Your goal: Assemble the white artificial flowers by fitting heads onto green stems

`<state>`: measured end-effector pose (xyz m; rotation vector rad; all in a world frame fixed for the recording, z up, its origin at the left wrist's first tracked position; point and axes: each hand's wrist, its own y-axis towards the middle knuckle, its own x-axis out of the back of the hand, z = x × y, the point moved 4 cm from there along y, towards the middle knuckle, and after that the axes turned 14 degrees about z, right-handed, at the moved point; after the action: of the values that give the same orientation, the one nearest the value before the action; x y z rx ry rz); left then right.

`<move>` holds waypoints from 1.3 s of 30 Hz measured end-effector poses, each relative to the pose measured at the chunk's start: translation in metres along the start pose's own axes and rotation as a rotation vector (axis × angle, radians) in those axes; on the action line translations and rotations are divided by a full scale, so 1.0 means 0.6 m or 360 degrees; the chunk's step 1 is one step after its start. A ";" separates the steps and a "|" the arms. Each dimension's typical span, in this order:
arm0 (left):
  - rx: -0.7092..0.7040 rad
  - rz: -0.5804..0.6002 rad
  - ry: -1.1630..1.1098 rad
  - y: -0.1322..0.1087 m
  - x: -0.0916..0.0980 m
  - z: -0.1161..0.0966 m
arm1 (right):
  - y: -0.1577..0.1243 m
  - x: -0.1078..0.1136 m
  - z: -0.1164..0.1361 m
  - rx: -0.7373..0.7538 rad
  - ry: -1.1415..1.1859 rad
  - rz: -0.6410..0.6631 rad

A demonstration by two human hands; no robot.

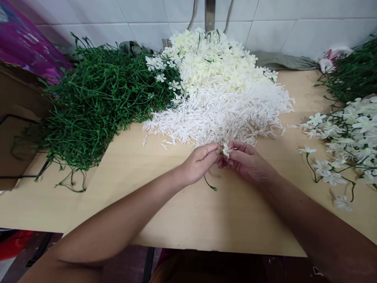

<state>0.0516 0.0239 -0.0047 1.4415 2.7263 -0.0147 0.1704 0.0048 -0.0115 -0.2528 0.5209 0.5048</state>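
My left hand [200, 162] and my right hand [246, 162] meet above the middle of the wooden table [165, 212]. Both are pinched together on a small white artificial flower [226, 150]. A thin green stem [209, 184] hangs down below my left hand, with its tip near the tabletop. Just beyond my fingers lies a heap of white plastic stamen pieces [224, 112]. A pile of cream flower heads [210, 59] rests behind that heap.
A big tangle of green stems [97, 102] covers the table's left side. Finished stems with white flowers [344, 145] lie at the right, with more green stems [353, 72] behind them. A cardboard box [14, 129] stands at far left. White tiled wall behind.
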 end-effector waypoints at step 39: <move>0.0177 -0.0386 0.0190 -0.003 0.022 -0.004 | -0.008 -0.005 -0.007 0.0155 -0.0772 -0.0112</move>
<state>0.0430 0.0338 -0.0030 1.1603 3.0264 -0.0949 0.1689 -0.0022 -0.0128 -0.0497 0.0631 0.4510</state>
